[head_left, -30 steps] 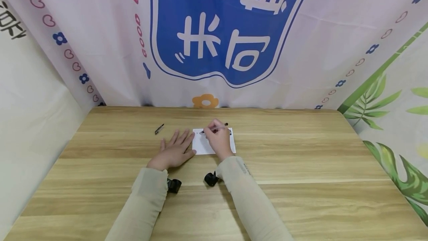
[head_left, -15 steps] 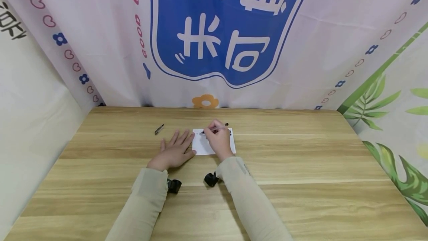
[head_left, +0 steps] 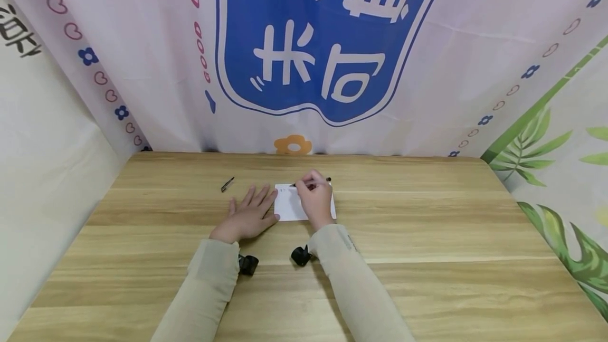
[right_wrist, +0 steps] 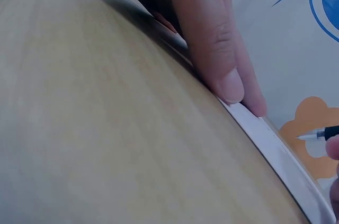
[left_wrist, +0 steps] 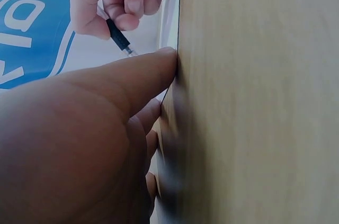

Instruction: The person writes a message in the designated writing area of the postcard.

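Note:
A small white sheet of paper (head_left: 288,207) lies on the wooden table, with a few small dark marks along its top left. The left hand (head_left: 247,221) lies flat with fingers spread, thumb and fingertips on the paper's left edge. Above the paper's upper part, the right hand (head_left: 315,202) pinches a pen (head_left: 317,182) with a clear barrel and black grip. In the right wrist view the pen's tip (right_wrist: 307,137) appears slightly raised off the paper. Part of the paper's right side is hidden under the right hand. The pen's cap (head_left: 227,184) lies beyond the left hand.
The wooden table (head_left: 427,257) reaches back to a printed curtain (head_left: 157,57) with a blue emblem. Black wrist cameras stick out inward from both sleeves, the left camera (head_left: 248,265) and the right camera (head_left: 300,256), low over the table.
The right hand has shifted slightly to the right along the paper with the pen, and more marks show at the top left. The left hand and the cap stay put.

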Available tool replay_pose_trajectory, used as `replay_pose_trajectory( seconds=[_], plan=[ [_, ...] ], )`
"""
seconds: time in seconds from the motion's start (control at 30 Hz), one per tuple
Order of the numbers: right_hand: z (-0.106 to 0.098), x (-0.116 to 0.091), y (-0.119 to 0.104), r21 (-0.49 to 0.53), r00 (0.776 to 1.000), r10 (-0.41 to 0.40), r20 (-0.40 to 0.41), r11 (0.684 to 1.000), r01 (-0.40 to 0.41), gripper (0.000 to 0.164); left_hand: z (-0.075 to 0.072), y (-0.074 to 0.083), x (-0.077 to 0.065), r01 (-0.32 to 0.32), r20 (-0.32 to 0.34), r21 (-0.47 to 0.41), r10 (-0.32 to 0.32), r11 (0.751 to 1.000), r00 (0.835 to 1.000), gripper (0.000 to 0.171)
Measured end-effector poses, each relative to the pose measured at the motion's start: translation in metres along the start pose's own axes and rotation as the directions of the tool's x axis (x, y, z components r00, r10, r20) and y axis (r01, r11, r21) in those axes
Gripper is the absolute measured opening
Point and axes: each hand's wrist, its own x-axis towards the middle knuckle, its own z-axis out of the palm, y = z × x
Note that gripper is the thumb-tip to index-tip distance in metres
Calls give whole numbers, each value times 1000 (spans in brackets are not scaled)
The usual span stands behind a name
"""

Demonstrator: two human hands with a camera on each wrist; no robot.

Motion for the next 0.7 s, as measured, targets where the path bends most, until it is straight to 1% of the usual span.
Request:
replay_pose_trajectory(
  seconds=[0.2, 0.37, 0.5, 0.7],
  plan=[
    [0, 1, 0, -12, 999, 8, 41, 1000, -7, 12, -2, 3, -4, -5, 0, -5, 5, 1000, 1000, 73],
    [0, 1, 0, -14, 999, 14, 41, 1000, -14, 12, 0, 1, 0, 0, 1, 14, 0, 1000, 1000, 71],
    [-1, 2, 0, -27, 999, 11, 43, 1000, -10, 12, 3, -2, 3, -8, -7, 14, 8, 1000, 1000, 70],
    [-1, 2, 0, -39, 999, 5, 44, 999, -3, 12, 3, -2, 3, -7, -4, 11, 7, 1000, 1000, 71]
  ],
)
